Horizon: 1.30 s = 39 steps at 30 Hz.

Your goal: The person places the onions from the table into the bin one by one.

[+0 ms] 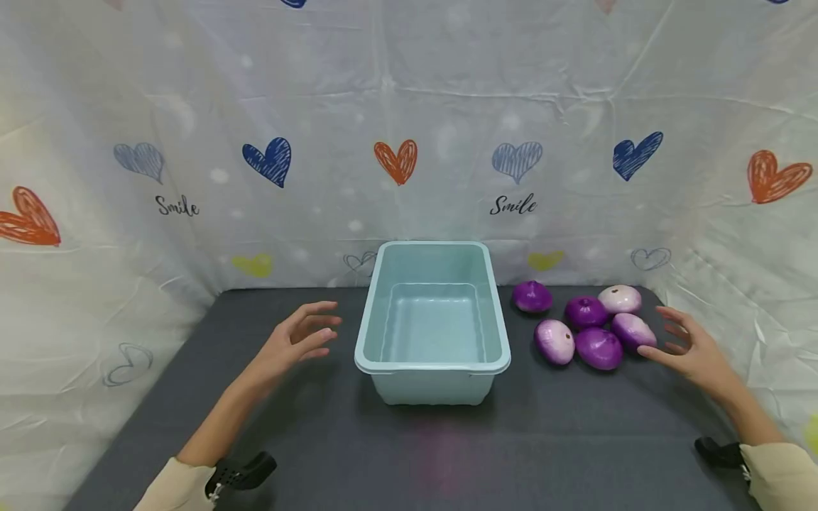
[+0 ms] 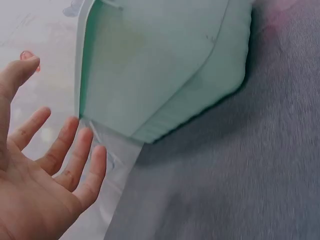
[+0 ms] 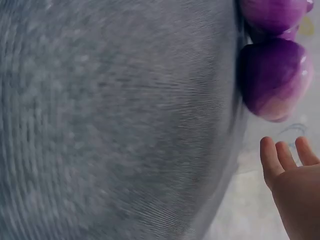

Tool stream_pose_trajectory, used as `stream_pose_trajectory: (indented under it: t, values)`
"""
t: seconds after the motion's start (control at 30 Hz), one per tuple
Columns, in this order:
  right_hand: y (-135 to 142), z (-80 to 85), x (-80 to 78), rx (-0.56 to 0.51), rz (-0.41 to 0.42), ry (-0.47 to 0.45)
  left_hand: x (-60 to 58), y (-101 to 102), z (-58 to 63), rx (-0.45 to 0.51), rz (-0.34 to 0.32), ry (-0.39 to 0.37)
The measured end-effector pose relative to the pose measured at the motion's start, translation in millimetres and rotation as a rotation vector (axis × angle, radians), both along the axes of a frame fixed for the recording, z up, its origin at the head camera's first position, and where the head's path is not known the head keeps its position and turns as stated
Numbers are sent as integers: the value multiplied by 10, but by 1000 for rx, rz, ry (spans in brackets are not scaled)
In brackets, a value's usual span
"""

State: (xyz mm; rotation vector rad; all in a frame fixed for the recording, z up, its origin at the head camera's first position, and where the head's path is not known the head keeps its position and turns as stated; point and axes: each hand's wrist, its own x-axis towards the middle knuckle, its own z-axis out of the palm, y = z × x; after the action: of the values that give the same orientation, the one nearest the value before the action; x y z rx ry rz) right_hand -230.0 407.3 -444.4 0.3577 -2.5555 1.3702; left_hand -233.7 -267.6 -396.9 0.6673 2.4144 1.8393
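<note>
My left hand [image 1: 295,341] hovers to the left of a pale blue-green plastic tub [image 1: 432,388], fingers spread and holding nothing. In the left wrist view the tub's side [image 2: 155,65] rises beyond the fingertips. Several purple onions stand in a loose group right of the tub. My right hand [image 1: 693,351] is at the group's right side, fingers loosely bent, the thumb tip right at a purple-and-white onion [image 1: 633,331]. In the right wrist view the fingers [image 3: 270,157] are apart from the nearest onion [image 3: 275,80]. The tub's inside has nothing in it.
A dark grey cloth [image 1: 409,454] covers the table. Behind it and at both sides hangs a white sheet [image 1: 447,85] printed with hearts and "Smile". One onion [image 1: 532,297] sits apart near the tub's right wall. Black straps [image 1: 246,472] are on both wrists.
</note>
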Motion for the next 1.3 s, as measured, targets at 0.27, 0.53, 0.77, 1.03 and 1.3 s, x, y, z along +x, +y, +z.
stream_pose_trajectory:
  t: [0.27, 0.53, 0.77, 1.03, 1.3]
  values:
    - [-25, -79, -144, -5, 7, -107, -93, 177, 32, -1, 3, -49]
    - [-31, -49, -250, 27, 10, -164, -222, 329, 26, -21, -55, -91]
    - [-44, -18, -265, 5, 15, -220, -264, 417, 19, -41, -100, -78]
    - [-49, -43, -303, 55, 31, -146, -275, 433, 6, -84, -76, -60]
    - [-48, 10, -258, 104, -2, -144, -273, 444, 70, -104, -58, -36]
